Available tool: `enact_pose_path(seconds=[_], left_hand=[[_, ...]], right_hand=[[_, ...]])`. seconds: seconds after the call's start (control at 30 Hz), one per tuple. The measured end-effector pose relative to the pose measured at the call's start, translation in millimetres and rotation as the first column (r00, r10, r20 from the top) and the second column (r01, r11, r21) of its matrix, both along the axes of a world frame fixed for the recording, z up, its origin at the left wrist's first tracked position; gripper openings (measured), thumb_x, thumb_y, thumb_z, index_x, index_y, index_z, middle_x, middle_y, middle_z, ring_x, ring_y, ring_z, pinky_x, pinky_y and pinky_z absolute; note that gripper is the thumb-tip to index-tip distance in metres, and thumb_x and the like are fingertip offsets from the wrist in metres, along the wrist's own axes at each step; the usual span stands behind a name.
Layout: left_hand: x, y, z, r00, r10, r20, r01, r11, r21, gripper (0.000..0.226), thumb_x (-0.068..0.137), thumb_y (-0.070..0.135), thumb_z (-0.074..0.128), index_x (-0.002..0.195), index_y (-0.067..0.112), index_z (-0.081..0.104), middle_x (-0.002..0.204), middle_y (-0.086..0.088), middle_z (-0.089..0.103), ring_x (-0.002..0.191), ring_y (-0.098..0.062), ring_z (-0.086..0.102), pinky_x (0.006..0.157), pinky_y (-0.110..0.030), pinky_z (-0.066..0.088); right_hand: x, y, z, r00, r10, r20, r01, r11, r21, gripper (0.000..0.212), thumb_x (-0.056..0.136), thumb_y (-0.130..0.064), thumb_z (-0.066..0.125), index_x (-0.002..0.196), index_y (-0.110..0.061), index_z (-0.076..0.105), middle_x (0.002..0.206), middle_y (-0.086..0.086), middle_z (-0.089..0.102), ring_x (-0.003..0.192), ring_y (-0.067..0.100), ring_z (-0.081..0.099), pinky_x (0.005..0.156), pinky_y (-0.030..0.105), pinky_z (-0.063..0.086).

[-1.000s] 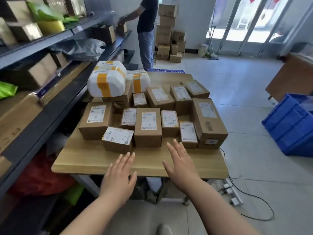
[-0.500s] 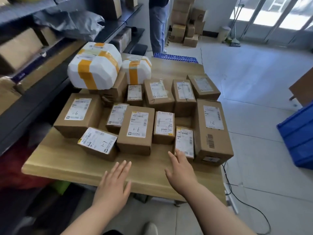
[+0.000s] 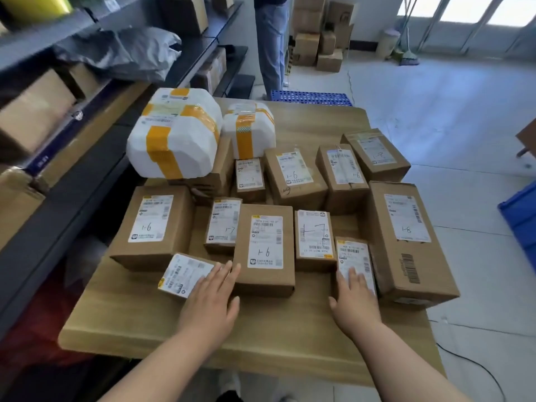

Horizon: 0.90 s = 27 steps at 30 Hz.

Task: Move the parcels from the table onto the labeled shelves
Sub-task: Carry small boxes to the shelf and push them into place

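Straight, close-set fingers of the left hand [image 3: 211, 301] rest on a small tilted parcel [image 3: 185, 275]; the right hand [image 3: 355, 304] lies flat-fingered on a narrow parcel [image 3: 352, 255]. Beyond the fingertips are crowded boxes [image 3: 264, 248]; behind the wrists is a bare strip of table [image 3: 139, 326]. Shelves [image 3: 72, 184] stand left of the fingers, with open floor [image 3: 464, 126] to their right.

The left hand [image 3: 210, 303] covers one corner of a small box [image 3: 185, 274]; the right hand [image 3: 355, 300] hides the near half of a narrow box [image 3: 352, 256]. The top edge cuts off a person [image 3: 271, 44] above the legs, the right edge a blue bin [image 3: 519, 221]
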<state>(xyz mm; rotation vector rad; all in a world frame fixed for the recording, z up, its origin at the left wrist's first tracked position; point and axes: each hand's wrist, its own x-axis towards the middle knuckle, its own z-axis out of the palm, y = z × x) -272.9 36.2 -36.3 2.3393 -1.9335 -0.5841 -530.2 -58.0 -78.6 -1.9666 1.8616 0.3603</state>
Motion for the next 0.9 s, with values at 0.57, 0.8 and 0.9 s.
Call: enact_pose_path(seconds=[0.57,0.8,0.9], left_hand=[[79,-114,-16,0.936,0.164,-0.312,-0.139,0.985,0.101,0.058,0.098,0.029,0.045,0.151,0.025,0.022,0.158,0.006,0.018,0.144,-0.016,0.020,0.117,-0.041,0.026],[95,-172,-33,0.840,0.377,-0.390,-0.273,0.915,0.297,0.071,0.090,0.023,0.058,0.151,0.023,0.021,0.144,-0.008,0.037,0.119,-0.027,0.052,0.097,-0.044,0.049],[97,-182,-37,0.784,0.467,-0.409,-0.341,0.874,0.345,0.082,0.087,0.021,0.065,0.151,0.023,0.015,0.147,-0.011,0.028,0.121,-0.031,0.050,0.097,-0.046,0.049]], right_hand=[[10,47,-17,0.830,-0.557,0.036,0.558,0.824,-0.100,0.088,0.070,-0.050,0.073,0.145,-0.025,0.034,0.146,0.017,0.030,0.129,0.036,0.036,0.108,0.042,0.033],[37,44,25,0.727,-0.672,0.143,0.682,0.680,-0.269,0.085,0.063,-0.041,0.081,0.137,-0.020,0.046,0.137,0.016,0.042,0.120,0.039,0.040,0.102,0.045,0.034],[50,34,51,0.722,-0.671,0.171,0.676,0.631,-0.380,0.083,0.059,-0.040,0.081,0.133,-0.019,0.050,0.132,0.018,0.047,0.115,0.041,0.044,0.097,0.050,0.038]])
